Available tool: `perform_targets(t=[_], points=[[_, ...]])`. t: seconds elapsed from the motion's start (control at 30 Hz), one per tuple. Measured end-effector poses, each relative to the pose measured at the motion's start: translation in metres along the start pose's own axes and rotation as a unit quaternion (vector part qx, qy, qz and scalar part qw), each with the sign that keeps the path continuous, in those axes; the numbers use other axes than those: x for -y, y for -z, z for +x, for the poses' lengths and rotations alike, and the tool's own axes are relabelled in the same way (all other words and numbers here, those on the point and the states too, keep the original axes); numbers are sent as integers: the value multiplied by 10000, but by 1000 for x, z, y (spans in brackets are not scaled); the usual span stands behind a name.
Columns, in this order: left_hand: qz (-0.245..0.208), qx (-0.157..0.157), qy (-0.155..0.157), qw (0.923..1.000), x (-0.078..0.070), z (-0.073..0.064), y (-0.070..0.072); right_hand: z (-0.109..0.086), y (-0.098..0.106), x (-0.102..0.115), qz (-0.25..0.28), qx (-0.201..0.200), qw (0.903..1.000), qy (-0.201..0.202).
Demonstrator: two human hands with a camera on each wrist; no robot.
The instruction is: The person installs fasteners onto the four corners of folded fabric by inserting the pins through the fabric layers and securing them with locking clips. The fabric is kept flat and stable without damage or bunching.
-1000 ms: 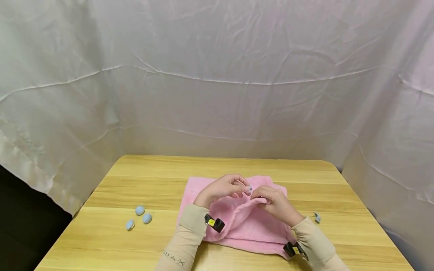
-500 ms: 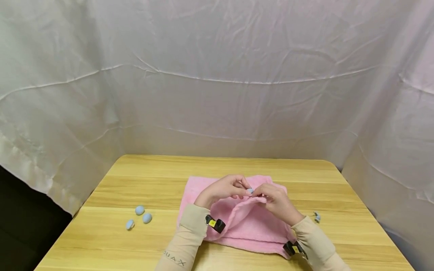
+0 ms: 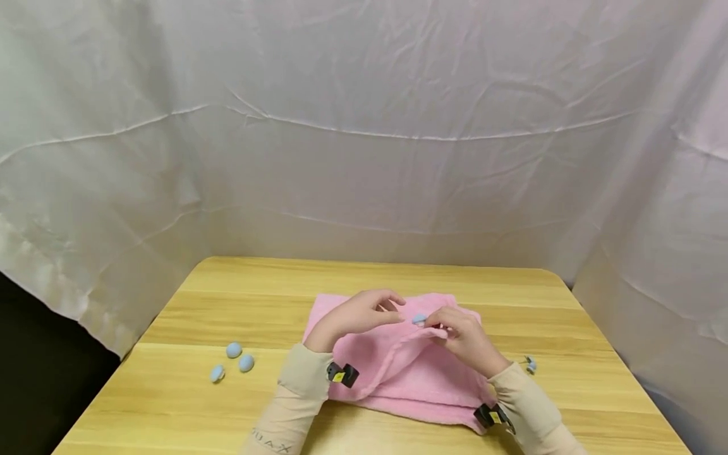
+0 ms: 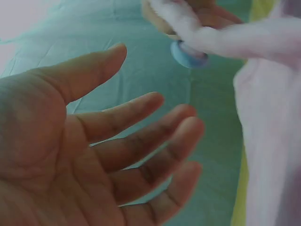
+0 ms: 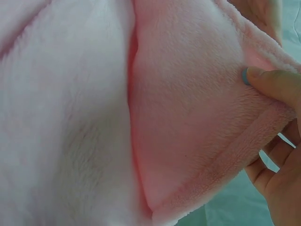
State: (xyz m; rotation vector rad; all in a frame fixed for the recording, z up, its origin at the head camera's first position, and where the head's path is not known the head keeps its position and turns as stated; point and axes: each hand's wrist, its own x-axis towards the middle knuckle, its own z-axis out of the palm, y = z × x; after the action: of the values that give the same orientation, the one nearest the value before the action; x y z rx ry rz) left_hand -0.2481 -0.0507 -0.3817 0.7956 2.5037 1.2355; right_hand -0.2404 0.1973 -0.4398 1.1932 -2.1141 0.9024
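Note:
A pink plush cloth (image 3: 421, 382) lies folded on the table with one corner lifted. My right hand (image 3: 463, 341) pinches that raised corner between thumb and fingers. At the tip of the corner sits a blue domed cap (image 4: 186, 56), right by the right fingertips. On the inner face of the cloth, a small blue piece (image 5: 245, 76) shows under the right thumb. My left hand (image 3: 366, 313) holds nothing and hovers left of the cap, over the cloth; its fingers are spread and relaxed in the left wrist view.
Several blue domed pieces lie on the wooden table (image 3: 273, 423): a group of round caps (image 3: 246, 363) at the left, and a small piece with a thin pin (image 3: 531, 365) at the right. Pale curtains (image 3: 364, 189) hang behind the table and along its sides.
My left hand has let go of the blue cap and moved off to the left. The cap stays at the cloth corner. My right hand keeps its pinch in nearly the same spot.

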Motion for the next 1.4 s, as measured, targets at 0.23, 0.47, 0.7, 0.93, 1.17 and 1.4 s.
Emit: perform_targets(t=[0.23, 0.47, 0.7, 0.93, 1.17, 1.4], points=[[467, -356, -477, 9971, 1, -10, -18, 1, 2, -1, 25, -81, 10000, 26], [662, -477, -593, 9949, 7, -15, -49, 3, 3, -1, 79, 209, 9997, -71], [769, -789, -673, 9916, 5, -13, -63, -2, 11, 0, 322, 535, 9968, -493], [130, -805, -677, 9944, 4, -4, -58, 1, 30, -2, 425, 948, 9859, -1311], [-1004, -786, -279, 9914, 19, 0, -36, -7, 70, -13, -45, 126, 9869, -1609], [-2318, -1026, 573, 9656, 48, 2, -17, -40, 124, -24, -886, -60, 9735, -2107]])
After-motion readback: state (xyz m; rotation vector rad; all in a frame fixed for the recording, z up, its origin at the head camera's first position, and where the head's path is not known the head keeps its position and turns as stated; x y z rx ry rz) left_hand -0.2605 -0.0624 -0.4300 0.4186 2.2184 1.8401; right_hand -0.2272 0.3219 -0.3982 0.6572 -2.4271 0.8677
